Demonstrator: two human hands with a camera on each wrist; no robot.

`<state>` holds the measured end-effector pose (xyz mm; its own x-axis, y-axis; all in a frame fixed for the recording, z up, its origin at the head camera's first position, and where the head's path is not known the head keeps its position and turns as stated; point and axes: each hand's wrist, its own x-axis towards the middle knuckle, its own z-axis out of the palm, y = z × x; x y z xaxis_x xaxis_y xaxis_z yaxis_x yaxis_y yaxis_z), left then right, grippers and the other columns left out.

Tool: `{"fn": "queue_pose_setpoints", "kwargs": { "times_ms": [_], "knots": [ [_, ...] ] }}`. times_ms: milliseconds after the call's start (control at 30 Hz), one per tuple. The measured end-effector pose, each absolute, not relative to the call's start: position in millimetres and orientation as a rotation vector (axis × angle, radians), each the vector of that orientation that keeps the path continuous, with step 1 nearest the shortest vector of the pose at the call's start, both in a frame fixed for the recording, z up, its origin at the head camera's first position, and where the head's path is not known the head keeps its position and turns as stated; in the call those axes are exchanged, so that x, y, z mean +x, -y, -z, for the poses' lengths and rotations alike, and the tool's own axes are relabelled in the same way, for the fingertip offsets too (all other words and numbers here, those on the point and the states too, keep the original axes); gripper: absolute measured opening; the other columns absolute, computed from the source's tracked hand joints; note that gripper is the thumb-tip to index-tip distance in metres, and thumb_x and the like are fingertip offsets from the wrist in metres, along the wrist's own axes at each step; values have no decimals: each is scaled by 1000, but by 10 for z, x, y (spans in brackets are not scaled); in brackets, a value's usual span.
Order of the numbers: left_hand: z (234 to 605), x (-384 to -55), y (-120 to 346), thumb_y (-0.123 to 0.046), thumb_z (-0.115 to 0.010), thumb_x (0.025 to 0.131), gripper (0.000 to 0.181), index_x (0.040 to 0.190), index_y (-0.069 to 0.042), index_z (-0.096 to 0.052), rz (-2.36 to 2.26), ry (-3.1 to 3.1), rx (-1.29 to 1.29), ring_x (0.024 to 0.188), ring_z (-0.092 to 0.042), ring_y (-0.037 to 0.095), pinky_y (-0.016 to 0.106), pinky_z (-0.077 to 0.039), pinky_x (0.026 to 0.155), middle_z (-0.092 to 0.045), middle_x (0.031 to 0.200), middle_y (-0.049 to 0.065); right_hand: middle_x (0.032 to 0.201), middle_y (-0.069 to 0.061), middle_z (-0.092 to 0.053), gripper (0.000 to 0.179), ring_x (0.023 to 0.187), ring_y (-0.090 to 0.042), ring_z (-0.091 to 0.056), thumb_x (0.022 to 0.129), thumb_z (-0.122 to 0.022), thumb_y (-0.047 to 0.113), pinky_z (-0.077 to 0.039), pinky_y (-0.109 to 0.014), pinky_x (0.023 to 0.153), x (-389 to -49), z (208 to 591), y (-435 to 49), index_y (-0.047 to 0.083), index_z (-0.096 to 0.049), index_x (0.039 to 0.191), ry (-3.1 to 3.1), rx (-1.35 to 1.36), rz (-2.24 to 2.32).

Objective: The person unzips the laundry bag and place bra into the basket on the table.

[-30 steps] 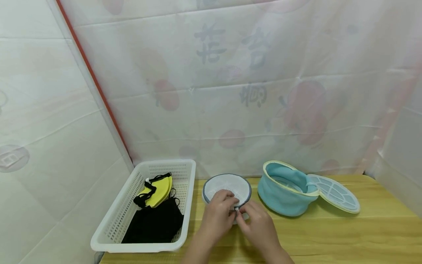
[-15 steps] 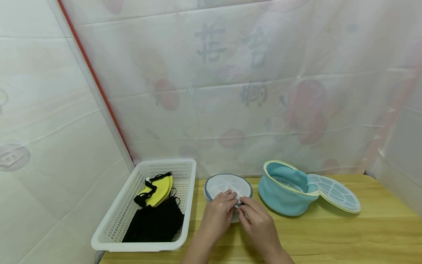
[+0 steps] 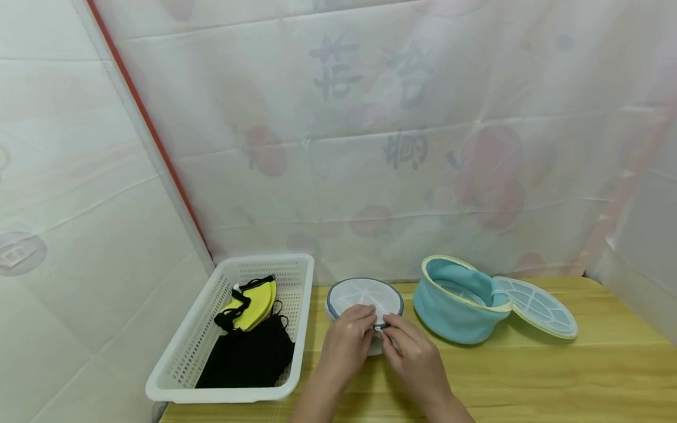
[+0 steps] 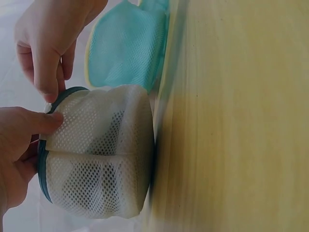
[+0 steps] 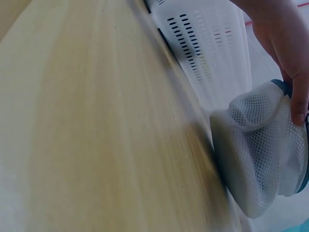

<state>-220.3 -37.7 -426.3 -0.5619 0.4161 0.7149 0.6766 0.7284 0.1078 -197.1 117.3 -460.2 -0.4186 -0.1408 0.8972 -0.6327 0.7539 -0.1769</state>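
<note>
A round white mesh laundry bag (image 3: 365, 295) with a dark blue zipped rim stands upright on the table. At its near side my left hand (image 3: 346, 338) grips the rim, fingers over the mesh top; in the left wrist view the left thumb (image 4: 46, 122) presses the mesh wall just below the zipper. Beside it my right hand (image 3: 418, 355) pinches the small white zipper pull (image 3: 378, 329) at the front of the rim. The right wrist view shows the bag's mesh side (image 5: 263, 140) and the left hand (image 5: 285, 48). The right fingertips are partly hidden.
Left of the bag stands a white perforated basket (image 3: 180, 358) with a yellow strapped garment (image 3: 259, 306) and a black garment (image 3: 248, 358) inside. A light-blue mesh bag (image 3: 455, 320) sits to the right, its round lid (image 3: 539, 308) lying open on the wooden table (image 3: 555, 376).
Both hands have moved up slightly at the bag's front rim, and the mesh top looks flatter than a second ago. The basket and blue bag stay in place.
</note>
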Motion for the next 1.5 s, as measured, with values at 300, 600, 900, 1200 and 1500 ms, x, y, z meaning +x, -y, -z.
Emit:
{"fn": "queue_pose_setpoints", "kwargs": {
  "times_ms": [300,600,900,1200,1500],
  "knots": [
    [4262,-2214,389,-11,-78,82,24,105,-14,-77,409,2312,-840,113,-67,15,32,-54,98,-72,117,1,104,-10,-74,28,94,-24,-72,96,-57,20,-59,-29,82,-1986,4577,-1197,2,-75,83,1963,563,-608],
    [4248,-2230,450,-10,-77,83,20,103,-13,-77,413,2309,-833,110,-68,15,31,-54,97,-73,115,2,102,-8,-75,9,93,-23,-73,82,-66,9,-59,-31,78,-1997,4571,-1249,5,-72,77,1973,524,-620],
    [4222,-2251,505,-5,-77,82,22,103,-12,-78,497,2321,-787,111,-68,16,34,-53,99,-73,114,2,99,-8,-75,4,88,-21,-73,73,-74,4,-60,-34,70,-2001,4543,-1284,7,-71,75,1991,486,-608],
    [4199,-2240,520,-1,-79,78,25,101,-9,-78,561,2324,-751,111,-68,18,35,-53,100,-74,113,4,99,-7,-75,4,87,-23,-73,78,-70,7,-60,-32,70,-2003,4574,-1263,6,-70,75,1995,481,-651],
    [4232,-2155,314,-8,-81,79,27,106,-9,-77,395,2291,-865,112,-68,17,31,-55,96,-73,113,3,96,-7,-74,16,84,-22,-72,86,-61,11,-59,-25,75,-2002,4619,-1210,4,-72,78,1924,561,-655]
  ]
}}
